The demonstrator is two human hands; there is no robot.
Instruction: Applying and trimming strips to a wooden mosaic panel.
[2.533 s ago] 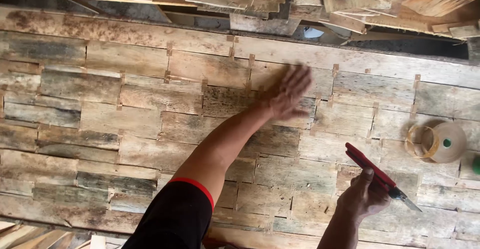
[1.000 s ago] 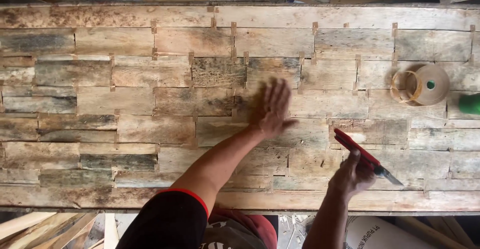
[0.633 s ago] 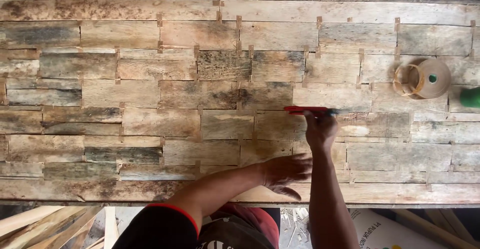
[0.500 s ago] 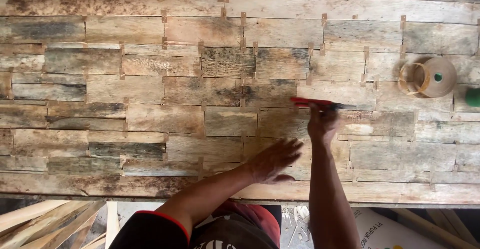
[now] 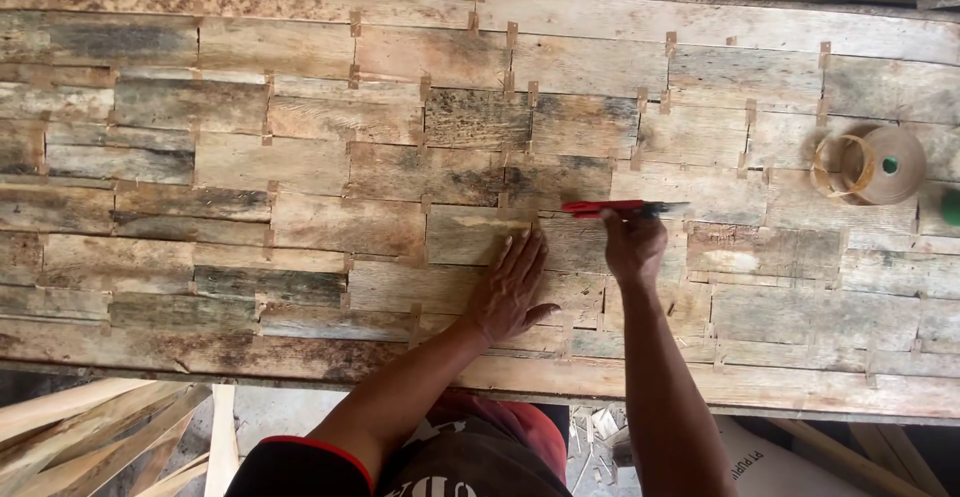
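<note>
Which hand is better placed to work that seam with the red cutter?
Right, probably: the right hand already holds the red cutter against the wood panel. The left hand lies flat, bracing.

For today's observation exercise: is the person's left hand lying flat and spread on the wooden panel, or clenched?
Flat and spread: the left hand rests palm-down on the wooden panel, fingers extended and apart.

Two bare forearms enter from the bottom edge. Left hand (image 5: pixel 515 287): no glove, no ring or watch visible, fingers bare. Right hand (image 5: pixel 633 247): likewise ungloved, wrist bare. Left upper arm wears a short black sleeve (image 5: pixel 300 469) finished with a narrow red trim at the cuff. Between the arms, a dark shirt front (image 5: pixel 470 467) with pale print, partly cut off by the frame; a red patch of cloth (image 5: pixel 520 427) shows just above it.
</note>
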